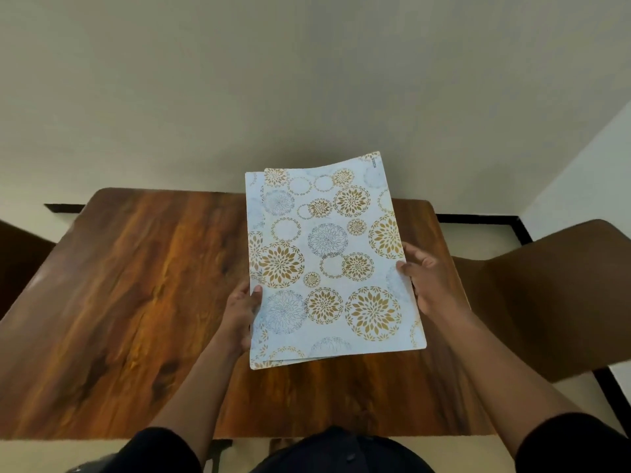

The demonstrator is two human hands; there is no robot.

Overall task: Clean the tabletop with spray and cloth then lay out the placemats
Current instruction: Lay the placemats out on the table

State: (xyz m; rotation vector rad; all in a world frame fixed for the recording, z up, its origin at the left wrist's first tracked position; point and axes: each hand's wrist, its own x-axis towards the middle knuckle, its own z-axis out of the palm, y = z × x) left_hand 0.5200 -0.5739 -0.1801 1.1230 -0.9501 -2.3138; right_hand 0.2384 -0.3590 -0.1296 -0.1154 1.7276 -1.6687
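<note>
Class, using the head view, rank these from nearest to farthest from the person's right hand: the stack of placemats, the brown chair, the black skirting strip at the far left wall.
1. Stack of placemats: in the grip of the right hand, at the stack's right edge.
2. Brown chair: just right of that hand, beside the table.
3. Black skirting strip: far left, beyond the table's far corner.

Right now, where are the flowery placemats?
In the head view, the placemats are a small stack held over the right half of the wooden table, with the left hand and right hand gripping the side edges.
</note>
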